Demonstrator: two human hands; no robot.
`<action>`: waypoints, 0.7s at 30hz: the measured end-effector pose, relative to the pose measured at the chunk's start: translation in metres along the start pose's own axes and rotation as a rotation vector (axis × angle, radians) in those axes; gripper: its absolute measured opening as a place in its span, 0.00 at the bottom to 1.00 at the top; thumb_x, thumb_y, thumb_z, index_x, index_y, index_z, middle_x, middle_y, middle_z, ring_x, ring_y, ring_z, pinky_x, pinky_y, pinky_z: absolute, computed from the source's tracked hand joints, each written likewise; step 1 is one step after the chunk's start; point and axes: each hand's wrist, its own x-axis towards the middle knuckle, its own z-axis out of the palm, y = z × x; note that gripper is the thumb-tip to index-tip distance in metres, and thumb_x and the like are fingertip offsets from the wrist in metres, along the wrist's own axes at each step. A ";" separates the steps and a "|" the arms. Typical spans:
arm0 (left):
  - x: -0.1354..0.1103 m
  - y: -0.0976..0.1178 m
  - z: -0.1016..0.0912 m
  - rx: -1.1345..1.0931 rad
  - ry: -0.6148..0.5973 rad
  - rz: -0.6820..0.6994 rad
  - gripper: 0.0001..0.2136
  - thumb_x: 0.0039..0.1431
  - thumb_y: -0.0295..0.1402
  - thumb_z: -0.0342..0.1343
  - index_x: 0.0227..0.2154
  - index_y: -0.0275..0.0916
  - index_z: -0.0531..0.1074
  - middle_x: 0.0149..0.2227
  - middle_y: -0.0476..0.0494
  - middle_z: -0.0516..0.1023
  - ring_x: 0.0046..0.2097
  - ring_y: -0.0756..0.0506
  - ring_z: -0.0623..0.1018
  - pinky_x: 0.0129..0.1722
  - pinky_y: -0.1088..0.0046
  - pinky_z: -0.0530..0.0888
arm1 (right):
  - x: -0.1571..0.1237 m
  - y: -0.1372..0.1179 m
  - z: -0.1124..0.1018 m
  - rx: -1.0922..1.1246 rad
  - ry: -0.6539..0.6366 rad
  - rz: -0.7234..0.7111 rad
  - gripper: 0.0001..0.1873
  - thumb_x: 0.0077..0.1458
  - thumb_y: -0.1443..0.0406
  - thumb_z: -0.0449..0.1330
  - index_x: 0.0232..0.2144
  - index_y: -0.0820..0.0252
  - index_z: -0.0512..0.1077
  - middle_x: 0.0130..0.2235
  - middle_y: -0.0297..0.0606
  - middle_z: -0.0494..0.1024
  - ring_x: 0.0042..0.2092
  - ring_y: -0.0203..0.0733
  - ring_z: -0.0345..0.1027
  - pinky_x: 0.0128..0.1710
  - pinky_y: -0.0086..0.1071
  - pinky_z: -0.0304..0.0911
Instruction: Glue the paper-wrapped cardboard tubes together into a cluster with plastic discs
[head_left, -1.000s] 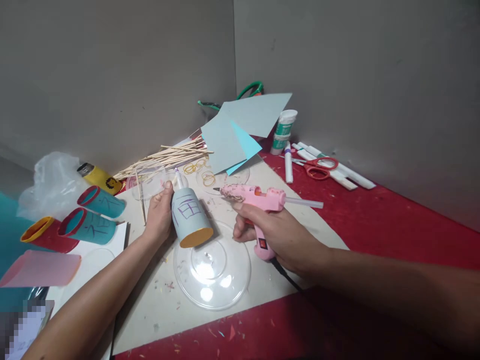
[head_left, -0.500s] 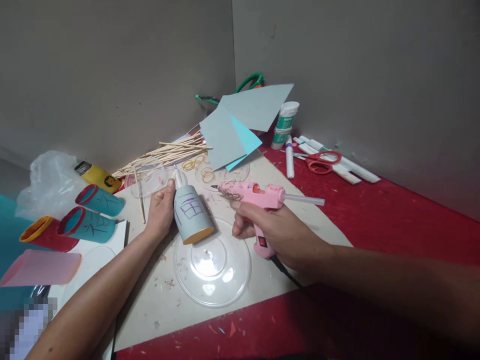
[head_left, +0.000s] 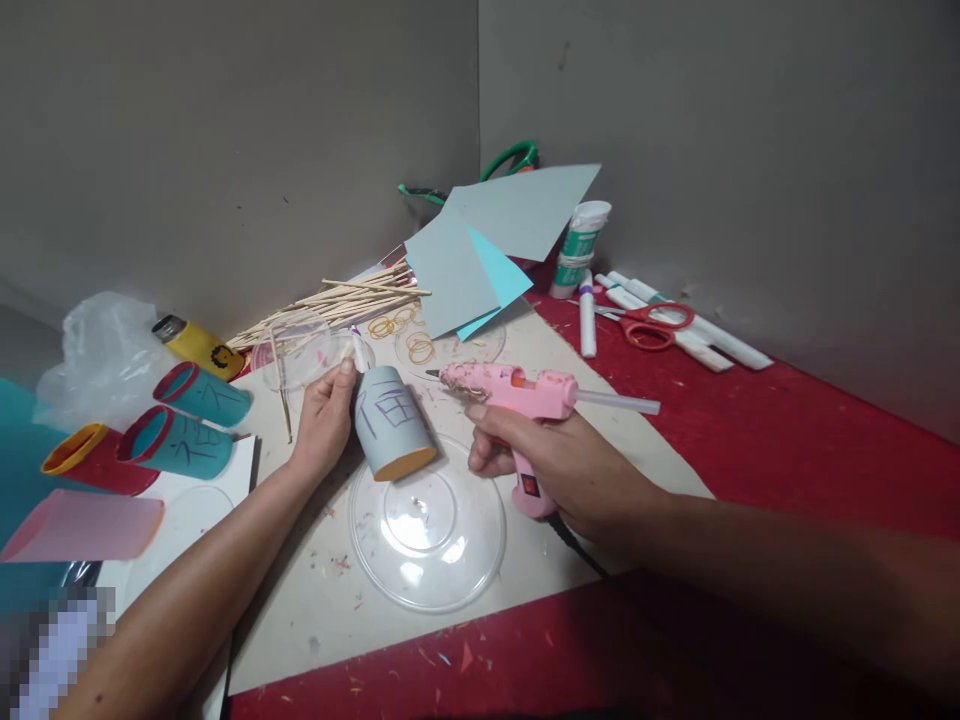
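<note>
My left hand (head_left: 328,415) is closed on a grey paper cylinder (head_left: 390,415) with a purple character drawn on its side and a yellow end facing down toward me. The thumb rests near its far rim; the other fingers are partly hidden. The cylinder is tilted above a clear plastic lid (head_left: 427,575). In my right hand (head_left: 559,455) is a pink hot glue gun (head_left: 517,390), its nozzle pointing left, a little right of the cylinder and apart from it. A clear glue stick (head_left: 619,402) juts from the gun's back.
Wooden sticks (head_left: 337,300), rubber bands (head_left: 420,347) and grey card sheets (head_left: 450,270) lie beyond my hands. Red-handled scissors (head_left: 656,325), markers (head_left: 587,320) and stacked white-green tubs (head_left: 581,250) are at right. Finished-looking teal cylinders (head_left: 191,445) and a plastic bag (head_left: 105,360) sit at left.
The grey cylinder has turned slightly in my left hand, so its writing sits differently. The glue gun keeps nearly the same pose; the whole view has shifted slightly.
</note>
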 end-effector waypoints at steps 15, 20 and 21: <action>0.003 0.008 -0.012 -0.071 -0.239 -0.077 0.21 0.56 0.49 0.61 0.21 0.40 0.63 0.21 0.55 0.58 0.24 0.51 0.58 0.26 0.76 0.59 | -0.003 -0.011 -0.020 -0.555 0.010 -0.452 0.11 0.55 0.54 0.61 0.29 0.53 0.74 0.30 0.39 0.78 0.34 0.46 0.72 0.24 0.32 0.59; 0.003 0.003 -0.015 -0.121 -0.340 -0.065 0.21 0.57 0.51 0.61 0.22 0.40 0.64 0.23 0.54 0.59 0.26 0.51 0.58 0.27 0.75 0.59 | -0.003 -0.008 -0.046 -1.277 0.094 -0.492 0.12 0.51 0.53 0.63 0.30 0.53 0.72 0.27 0.38 0.77 0.27 0.45 0.67 0.24 0.35 0.55; 0.003 0.001 -0.015 -0.134 -0.357 -0.061 0.21 0.57 0.51 0.61 0.22 0.40 0.64 0.23 0.54 0.60 0.26 0.50 0.59 0.28 0.75 0.60 | -0.005 -0.006 -0.053 -1.354 0.084 -0.509 0.12 0.50 0.53 0.63 0.31 0.54 0.72 0.29 0.39 0.78 0.27 0.46 0.69 0.25 0.36 0.57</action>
